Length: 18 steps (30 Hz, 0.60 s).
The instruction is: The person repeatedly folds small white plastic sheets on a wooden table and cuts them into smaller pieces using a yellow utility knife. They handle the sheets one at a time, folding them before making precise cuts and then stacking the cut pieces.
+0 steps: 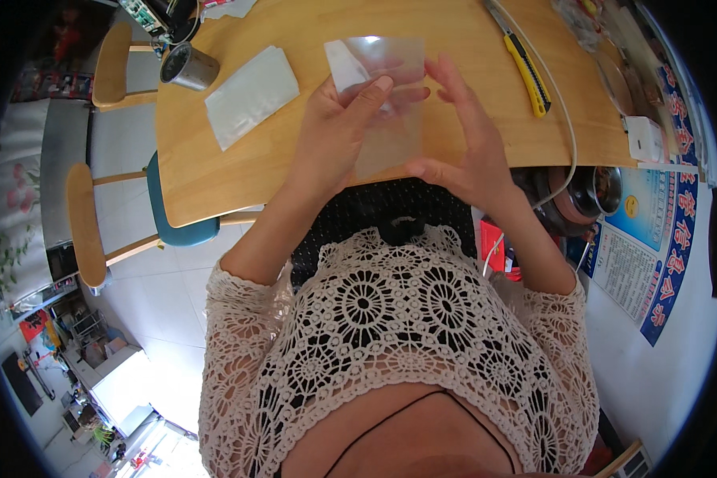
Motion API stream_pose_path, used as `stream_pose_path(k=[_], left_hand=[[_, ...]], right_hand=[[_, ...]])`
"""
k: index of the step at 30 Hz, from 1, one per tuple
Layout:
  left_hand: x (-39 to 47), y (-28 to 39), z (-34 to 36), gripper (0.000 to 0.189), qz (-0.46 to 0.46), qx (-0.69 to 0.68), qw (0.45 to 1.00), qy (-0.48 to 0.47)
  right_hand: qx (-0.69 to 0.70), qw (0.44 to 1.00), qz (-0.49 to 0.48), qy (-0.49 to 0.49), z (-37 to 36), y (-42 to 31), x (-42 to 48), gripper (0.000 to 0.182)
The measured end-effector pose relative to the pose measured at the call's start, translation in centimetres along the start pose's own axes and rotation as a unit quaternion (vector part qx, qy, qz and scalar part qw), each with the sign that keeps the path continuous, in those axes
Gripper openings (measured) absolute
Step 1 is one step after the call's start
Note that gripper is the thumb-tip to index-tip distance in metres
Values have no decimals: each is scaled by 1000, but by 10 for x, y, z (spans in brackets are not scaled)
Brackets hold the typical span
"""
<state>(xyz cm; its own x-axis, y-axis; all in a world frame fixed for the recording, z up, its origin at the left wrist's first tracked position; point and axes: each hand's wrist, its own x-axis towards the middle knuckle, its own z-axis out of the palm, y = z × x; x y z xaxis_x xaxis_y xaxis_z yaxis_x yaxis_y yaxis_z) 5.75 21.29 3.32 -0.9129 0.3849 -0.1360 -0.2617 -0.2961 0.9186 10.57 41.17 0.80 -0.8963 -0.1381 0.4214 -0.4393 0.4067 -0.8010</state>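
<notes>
My left hand [346,122] grips a clear plastic sheet or sleeve [388,143] near its left edge, thumb on top and fingers showing through behind it. A white piece [345,67] lies at the sheet's upper left corner. At the sheet's right edge my right hand [469,134] is spread, thumb and fingers apart; whether its fingertips touch the plastic I cannot tell. On the wooden table [245,185], left of my hands, rests a stack of pale translucent sheets [252,97]. A yellow utility knife [527,74] lies to the right, its blade end pointing away from me.
A metal cup [190,67] stands at the table's left edge. A white cable [558,95] curves beside the knife to the right edge, near a white charger [645,138]. Plastic bags [582,30] lie at the upper right. Below the table's right side are dark pots [558,200].
</notes>
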Motion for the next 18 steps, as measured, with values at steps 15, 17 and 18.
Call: stream_pose_path(k=[15, 17, 18], left_hand=[[-13, -52, -57, 34, 105, 117, 974, 165], [-32, -40, -73, 37, 166, 413, 895, 11], [-32, -32, -66, 34, 205, 502, 834, -103]], right_hand=[[-153, 968, -140, -143, -3, 36, -48, 25], [-131, 980, -77, -127, -4, 29, -59, 24], [-130, 984, -57, -104, -1, 26, -62, 22]])
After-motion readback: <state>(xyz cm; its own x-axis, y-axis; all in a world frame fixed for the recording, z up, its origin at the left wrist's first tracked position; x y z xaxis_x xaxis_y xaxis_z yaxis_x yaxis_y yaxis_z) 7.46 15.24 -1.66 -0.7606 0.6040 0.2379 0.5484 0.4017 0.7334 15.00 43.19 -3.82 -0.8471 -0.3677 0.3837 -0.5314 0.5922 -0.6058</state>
